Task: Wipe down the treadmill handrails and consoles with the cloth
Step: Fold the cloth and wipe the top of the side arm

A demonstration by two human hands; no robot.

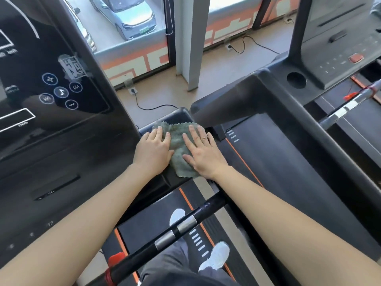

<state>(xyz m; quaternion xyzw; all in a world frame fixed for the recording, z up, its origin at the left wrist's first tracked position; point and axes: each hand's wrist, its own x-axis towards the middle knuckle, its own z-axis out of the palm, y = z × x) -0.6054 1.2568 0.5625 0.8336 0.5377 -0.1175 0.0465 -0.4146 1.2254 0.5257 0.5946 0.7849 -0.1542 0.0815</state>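
Left hand (153, 150) and right hand (203, 153) flat on cloth (179, 162), console (61, 124) at left, handrail (175, 232) below

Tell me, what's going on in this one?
A person standing on a treadmill presses a green cloth flat onto the black side rail with both hands. The left hand covers the cloth's left part and the right hand its right, fingers straight. The console is to the left, and the grip bar crosses below the arms. Whether either has been wiped cannot be told.
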